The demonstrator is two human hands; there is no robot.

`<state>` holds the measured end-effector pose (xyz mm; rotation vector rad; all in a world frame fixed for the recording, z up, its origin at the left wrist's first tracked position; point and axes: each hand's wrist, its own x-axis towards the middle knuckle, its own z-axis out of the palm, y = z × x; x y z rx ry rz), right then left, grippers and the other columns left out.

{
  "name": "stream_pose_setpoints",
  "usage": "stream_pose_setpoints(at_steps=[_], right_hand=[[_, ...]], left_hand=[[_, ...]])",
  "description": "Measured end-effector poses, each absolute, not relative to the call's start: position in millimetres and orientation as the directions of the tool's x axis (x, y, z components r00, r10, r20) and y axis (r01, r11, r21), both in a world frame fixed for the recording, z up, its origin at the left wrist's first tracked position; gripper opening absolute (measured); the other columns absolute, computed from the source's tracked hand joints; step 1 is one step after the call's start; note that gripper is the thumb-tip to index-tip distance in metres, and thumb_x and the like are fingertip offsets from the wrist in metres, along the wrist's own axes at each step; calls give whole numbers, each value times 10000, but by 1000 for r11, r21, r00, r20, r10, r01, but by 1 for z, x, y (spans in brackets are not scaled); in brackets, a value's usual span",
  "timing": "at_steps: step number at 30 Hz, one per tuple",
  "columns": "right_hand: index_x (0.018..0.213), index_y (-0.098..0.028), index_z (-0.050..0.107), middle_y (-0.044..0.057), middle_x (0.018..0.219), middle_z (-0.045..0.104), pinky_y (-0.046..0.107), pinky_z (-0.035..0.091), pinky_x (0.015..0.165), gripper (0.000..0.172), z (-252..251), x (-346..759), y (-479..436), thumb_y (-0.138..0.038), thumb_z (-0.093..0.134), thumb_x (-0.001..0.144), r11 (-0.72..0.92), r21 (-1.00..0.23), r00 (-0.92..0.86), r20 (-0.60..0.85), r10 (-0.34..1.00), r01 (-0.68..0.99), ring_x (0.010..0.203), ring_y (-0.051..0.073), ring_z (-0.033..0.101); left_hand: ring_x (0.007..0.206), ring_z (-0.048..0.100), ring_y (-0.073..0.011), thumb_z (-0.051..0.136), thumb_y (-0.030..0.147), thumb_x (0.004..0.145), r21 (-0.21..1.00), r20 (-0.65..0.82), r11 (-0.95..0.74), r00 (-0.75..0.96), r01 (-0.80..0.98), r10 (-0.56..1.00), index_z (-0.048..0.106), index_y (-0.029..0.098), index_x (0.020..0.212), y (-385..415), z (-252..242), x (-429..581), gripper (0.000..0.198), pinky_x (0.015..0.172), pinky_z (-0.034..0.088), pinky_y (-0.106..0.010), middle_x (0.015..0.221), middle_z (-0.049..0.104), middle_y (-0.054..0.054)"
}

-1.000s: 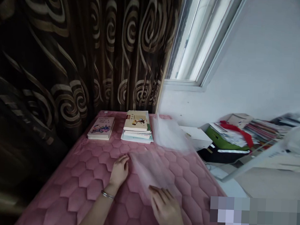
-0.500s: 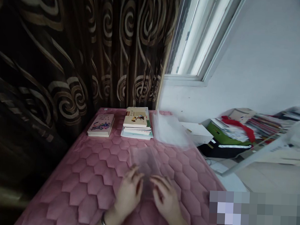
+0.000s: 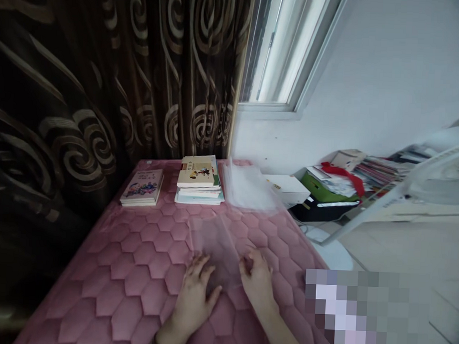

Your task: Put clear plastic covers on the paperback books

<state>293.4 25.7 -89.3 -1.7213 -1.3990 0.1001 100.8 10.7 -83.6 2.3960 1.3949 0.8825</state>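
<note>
A clear plastic sheet (image 3: 213, 237), perhaps a sleeve or book cover, lies on the pink quilted surface in front of me. My left hand (image 3: 196, 295) rests palm down at its lower left, fingers spread and touching the plastic. At the sheet's right edge, my right hand (image 3: 258, 285) has its fingers curled with thumb and index close together, seemingly pinching that edge. Farther back lie a stack of books (image 3: 199, 178) with a cream cover on top, a smaller pile of books (image 3: 142, 187) to its left, and a heap of clear plastic sheets (image 3: 249, 188) to its right.
A dark patterned curtain (image 3: 143, 67) hangs behind and left of the pink surface (image 3: 130, 269). Beyond the right edge are a white box (image 3: 289, 190), a green and black bag (image 3: 319, 196) with papers, and a white fan (image 3: 396, 184). A window (image 3: 280, 47) is above.
My hands have moved apart: the left has spread its fingers on the plastic, while the right has shifted outward to the sheet's right edge. The view has turned slightly right.
</note>
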Motion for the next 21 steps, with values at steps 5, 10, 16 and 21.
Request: stream_pose_setpoints(at_steps=[5,10,16,21], right_hand=[[1228,-193,536,92,954,703,322,543,767,362,-46,266,12,-330,443,906,273,-817,169,406,898,509,866,198,673],[1180,-261,597,50,1124,687,406,399,1045,310,-19,233,0,-309,395,950,505,-776,-279,425,861,377,1118,186,592],[1065,-246,643,52,1057,688,378,458,954,255,-31,230,10,-287,428,934,474,-736,-267,391,881,484,1033,195,608],[1109,-180,618,161,1166,600,496,461,885,296,-58,261,34,-278,520,847,127,-510,103,400,911,851,1069,328,549]], left_hand=[[1344,367,-350,638,495,779,603,390,-534,365,593,845,384,180,1394,4,-86,98,736,1099,280,-602,1405,464,-173],[1295,458,-258,407,506,899,907,256,-226,-41,355,966,338,179,1392,-3,-90,85,595,1016,450,-409,1414,465,-146],[801,677,-224,557,436,788,974,44,26,-298,225,954,586,165,973,6,-56,51,329,733,551,-337,861,695,-70],[685,645,-215,576,461,728,915,173,8,-410,403,896,569,173,885,5,-57,15,328,632,531,-315,767,653,-58]])
